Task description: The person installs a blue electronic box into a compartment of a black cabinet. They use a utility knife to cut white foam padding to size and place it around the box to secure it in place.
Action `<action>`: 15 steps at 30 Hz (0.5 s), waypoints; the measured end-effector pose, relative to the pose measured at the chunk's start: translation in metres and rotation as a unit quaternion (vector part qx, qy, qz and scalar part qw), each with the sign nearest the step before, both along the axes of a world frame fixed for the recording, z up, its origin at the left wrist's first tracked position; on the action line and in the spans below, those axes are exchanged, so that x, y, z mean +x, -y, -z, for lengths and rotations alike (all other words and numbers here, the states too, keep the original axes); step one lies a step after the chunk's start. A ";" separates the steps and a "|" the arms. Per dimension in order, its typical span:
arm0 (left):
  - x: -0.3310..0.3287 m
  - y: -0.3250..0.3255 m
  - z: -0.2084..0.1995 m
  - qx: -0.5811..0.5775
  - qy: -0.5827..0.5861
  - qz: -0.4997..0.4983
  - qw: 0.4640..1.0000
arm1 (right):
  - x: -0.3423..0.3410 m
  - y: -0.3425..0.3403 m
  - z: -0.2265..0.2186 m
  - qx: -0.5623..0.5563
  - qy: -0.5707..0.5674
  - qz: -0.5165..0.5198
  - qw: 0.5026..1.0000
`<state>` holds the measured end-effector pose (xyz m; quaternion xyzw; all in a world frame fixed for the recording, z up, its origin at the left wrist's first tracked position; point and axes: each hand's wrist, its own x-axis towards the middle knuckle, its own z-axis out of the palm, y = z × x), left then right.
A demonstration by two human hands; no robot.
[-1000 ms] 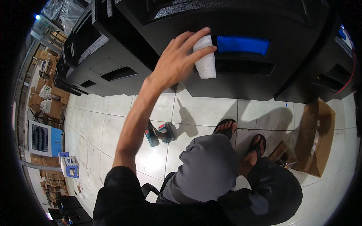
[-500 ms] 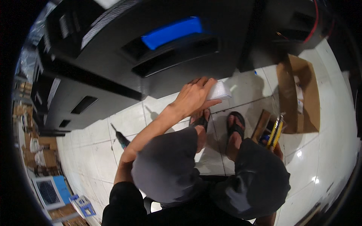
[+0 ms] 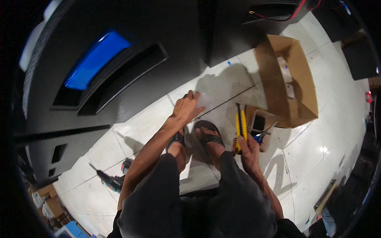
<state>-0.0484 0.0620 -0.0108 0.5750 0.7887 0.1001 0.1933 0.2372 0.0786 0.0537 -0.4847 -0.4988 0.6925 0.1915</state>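
Note:
My left hand [image 3: 185, 109] reaches low over the tiles beside the black cabinet [image 3: 158, 75], thumb and fingers curved apart. Between them shows a pale patch, apparently a white block [image 3: 201, 100], faint against the white floor. A yellow-and-black utility knife [image 3: 241, 125] points away from me in my right hand [image 3: 248, 151], whose fingers close round its near end. Just beyond that hand stands a small tool tub [image 3: 269, 118] holding black and blue items and a metal tool. Set into the cabinet front are a bright blue panel [image 3: 97, 59] and a long dark slot [image 3: 127, 77].
An open cardboard box [image 3: 307, 87] with white pieces inside stands at the right. A power drill [image 3: 107, 179] lies on the floor at left. My sandalled feet [image 3: 208, 137] are between my hands. Red wire [image 3: 295, 12] hangs at another black cabinet; a small blue bit [image 3: 229, 63] lies nearby.
The view has swung right. My left hand has moved lower, away from the cabinet front. My right hand and the knife, partly behind my knee before, now show plainly above the tub.

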 end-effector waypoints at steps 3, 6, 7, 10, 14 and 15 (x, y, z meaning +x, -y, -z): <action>0.002 -0.007 0.023 0.008 -0.013 0.018 1.000 | -0.013 -0.004 -0.006 -0.025 0.042 0.032 0.998; 0.013 -0.010 0.041 -0.009 -0.003 0.008 1.000 | -0.023 -0.007 -0.002 -0.048 0.081 0.090 0.991; 0.014 -0.009 0.044 -0.015 -0.011 0.000 1.000 | -0.027 -0.008 0.001 -0.071 0.086 0.120 0.987; 0.020 -0.011 0.050 -0.025 0.010 -0.009 1.000 | -0.033 -0.011 0.008 -0.091 0.065 0.140 0.984; 0.019 -0.012 0.047 -0.036 0.035 -0.004 0.999 | -0.032 -0.011 0.018 -0.068 -0.038 0.074 0.994; 0.017 -0.012 0.046 -0.041 0.033 -0.003 0.999 | -0.034 -0.010 0.018 -0.044 -0.028 0.048 0.997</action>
